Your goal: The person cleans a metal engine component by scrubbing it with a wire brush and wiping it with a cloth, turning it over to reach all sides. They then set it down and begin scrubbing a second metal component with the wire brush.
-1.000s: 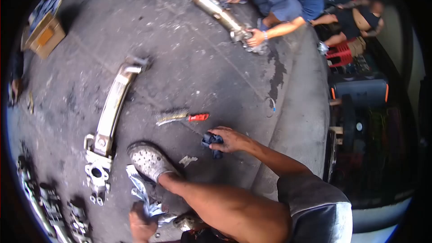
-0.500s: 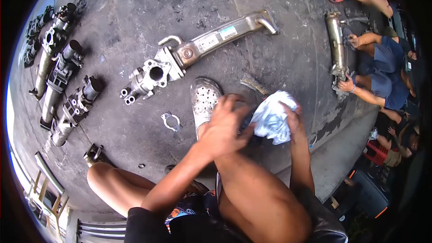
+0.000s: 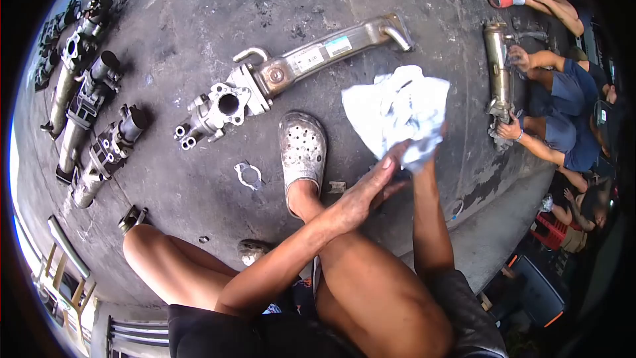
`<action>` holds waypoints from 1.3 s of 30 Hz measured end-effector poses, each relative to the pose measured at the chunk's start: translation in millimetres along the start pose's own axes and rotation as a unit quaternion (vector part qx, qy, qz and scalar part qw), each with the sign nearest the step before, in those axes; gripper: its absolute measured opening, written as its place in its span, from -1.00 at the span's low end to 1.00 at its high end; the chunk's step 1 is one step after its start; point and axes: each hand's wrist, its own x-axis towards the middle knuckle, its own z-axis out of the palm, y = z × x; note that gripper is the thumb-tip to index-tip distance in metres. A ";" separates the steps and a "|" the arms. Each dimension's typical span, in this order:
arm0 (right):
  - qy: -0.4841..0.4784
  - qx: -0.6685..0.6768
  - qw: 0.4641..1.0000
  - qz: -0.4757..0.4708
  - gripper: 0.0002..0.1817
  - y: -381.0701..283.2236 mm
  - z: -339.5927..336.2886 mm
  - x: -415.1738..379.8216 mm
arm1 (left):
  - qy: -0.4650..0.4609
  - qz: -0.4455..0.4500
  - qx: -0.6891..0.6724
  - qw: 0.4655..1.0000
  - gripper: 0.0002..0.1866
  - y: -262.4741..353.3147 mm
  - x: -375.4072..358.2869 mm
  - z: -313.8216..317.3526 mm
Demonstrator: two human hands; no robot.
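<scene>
A white cloth [image 3: 401, 109], spread out and partly blurred, hangs over the floor right of the clog on my foot. My right hand [image 3: 434, 149] grips its lower right part, with most of the fingers hidden behind the fabric. Close below the cloth, my left hand [image 3: 368, 195] has its fingers stretched apart; whether a fingertip touches the fabric is unclear. Beyond the clog lies a long metal cooler-like part [image 3: 311, 59] with a valve housing [image 3: 228, 103] at its left end. A thin metal flange plate [image 3: 248, 176] lies left of the clog.
Several similar metal assemblies [image 3: 83, 109] lie at the far left. At the right, people sit near another metal cylinder [image 3: 497, 66], and a co-worker's hand [image 3: 509, 129] touches its lower end. A dark bin [image 3: 536, 288] stands at the lower right.
The cloth has risen and spread from a crumpled bundle. My right hand has moved up with it. My left hand has moved right and down, away from above the clog.
</scene>
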 end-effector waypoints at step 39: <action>0.053 -0.353 0.912 -0.203 -0.63 -99.0 113.8 105.7 | 0.089 0.226 0.424 0.873 -0.52 115.9 -10.9 -37.8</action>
